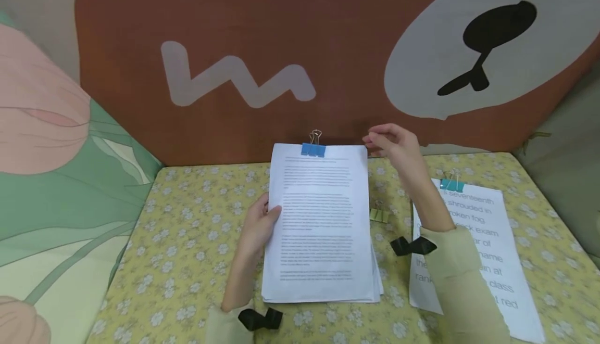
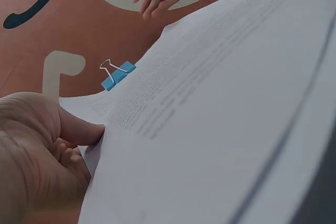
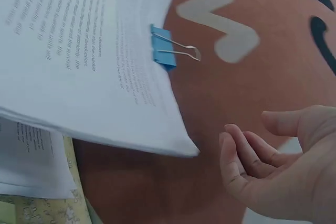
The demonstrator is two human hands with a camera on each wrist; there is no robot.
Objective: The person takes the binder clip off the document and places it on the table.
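Observation:
A stack of printed paper [image 1: 319, 224] is held up over the table, a blue binder clip [image 1: 313, 150] gripping its top edge. The clip's wire handles point upward. My left hand [image 1: 260, 224] pinches the stack's left edge, thumb on the front sheet; the left wrist view shows the fingers behind. Beside the stack's top right corner, my right hand [image 1: 397, 146] is in the air, apart from the paper. In the right wrist view that right hand [image 3: 278, 166] has loosely bent fingers and nothing in them.
More sheets [image 3: 31, 156] lie beneath the held stack. A yellow-green binder clip [image 1: 379, 215] is on the floral tablecloth [image 1: 183, 260], right of the stack. Farther right lies a large-print stack [image 1: 506, 281] with a teal binder clip [image 1: 452, 185]. A brown printed backdrop [image 1: 262, 21] stands behind the table.

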